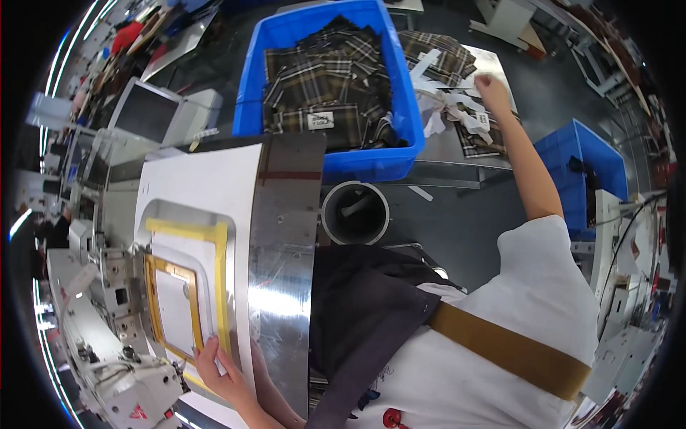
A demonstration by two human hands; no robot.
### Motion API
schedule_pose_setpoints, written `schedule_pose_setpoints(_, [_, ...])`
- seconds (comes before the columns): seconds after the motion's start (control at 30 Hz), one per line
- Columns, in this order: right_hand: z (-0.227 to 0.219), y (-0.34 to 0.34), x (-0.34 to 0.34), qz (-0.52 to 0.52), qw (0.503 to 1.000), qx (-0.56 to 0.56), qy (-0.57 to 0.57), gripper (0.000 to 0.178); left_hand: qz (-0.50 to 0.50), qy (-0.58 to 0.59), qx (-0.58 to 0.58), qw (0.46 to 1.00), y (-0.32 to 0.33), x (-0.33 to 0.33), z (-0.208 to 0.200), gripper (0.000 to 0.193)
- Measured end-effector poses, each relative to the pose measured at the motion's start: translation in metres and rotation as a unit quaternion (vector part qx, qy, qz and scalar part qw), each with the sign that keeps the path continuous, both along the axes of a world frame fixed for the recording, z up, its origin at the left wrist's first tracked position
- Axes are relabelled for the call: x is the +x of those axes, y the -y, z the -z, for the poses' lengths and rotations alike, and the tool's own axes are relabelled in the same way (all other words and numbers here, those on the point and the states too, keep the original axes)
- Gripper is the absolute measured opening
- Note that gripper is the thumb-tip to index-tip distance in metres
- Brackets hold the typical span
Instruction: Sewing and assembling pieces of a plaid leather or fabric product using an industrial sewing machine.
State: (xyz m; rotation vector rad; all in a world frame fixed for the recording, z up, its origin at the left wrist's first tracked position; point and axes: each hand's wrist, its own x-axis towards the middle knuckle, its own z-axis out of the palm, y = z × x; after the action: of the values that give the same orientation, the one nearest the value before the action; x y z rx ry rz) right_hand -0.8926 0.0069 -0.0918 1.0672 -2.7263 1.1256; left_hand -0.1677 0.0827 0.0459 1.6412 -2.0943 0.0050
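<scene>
My left hand [220,370] rests at the near corner of a yellow-edged rectangular frame [196,314] on the sewing machine's white work surface [239,207]. Its fingers look stretched and apart, touching the frame's corner. Far to the right, my right arm reaches out over a metal table. There my right hand [491,91] is closed, its fingers curled beside white strips [454,107] and plaid fabric pieces [480,139]. Whatever it may hold is hidden. More plaid fabric [439,57] lies on that table just beyond.
A large blue bin [400,79] full of plaid pieces stands ahead. Below it is a round waste bin [389,214]. The sewing machine [128,365] occupies the left, with a monitor [146,111] behind. Another blue bin [582,164] stands at right.
</scene>
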Motion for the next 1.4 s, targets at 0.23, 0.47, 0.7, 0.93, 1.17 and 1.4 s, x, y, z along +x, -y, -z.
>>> schedule_pose_setpoints(0.23, [0.076, -0.029, 0.024, -0.159, 0.98, 0.111, 0.054, 0.024, -0.035, 0.005, 0.015, 0.999, -0.007, 0.007, 0.006, 0.022])
schedule_pose_setpoints(0.47, [0.096, 0.075, 0.083, -0.258, 0.954, 0.122, -0.096, 0.027, -0.065, -0.008, -0.013, 0.998, -0.003, 0.012, 0.017, 0.021])
schedule_pose_setpoints(0.7, [0.112, 0.121, 0.084, -0.372, 0.869, 0.202, -0.256, 0.021, -0.061, 0.005, -0.026, 0.998, -0.005, 0.009, 0.016, 0.019])
schedule_pose_setpoints(0.93, [0.095, 0.125, 0.063, -0.402, 0.826, 0.253, -0.303, 0.013, -0.038, -0.001, -0.014, 0.999, -0.005, 0.001, 0.011, 0.016])
schedule_pose_setpoints(1.17, [0.085, 0.11, 0.056, -0.375, 0.9, 0.082, -0.206, 0.008, -0.037, -0.01, -0.017, 0.999, -0.005, 0.002, 0.01, 0.014])
schedule_pose_setpoints(1.4, [0.1, 0.11, 0.056, -0.354, 0.896, 0.107, -0.246, 0.01, -0.026, -0.007, -0.025, 0.999, -0.003, -0.001, 0.011, 0.013])
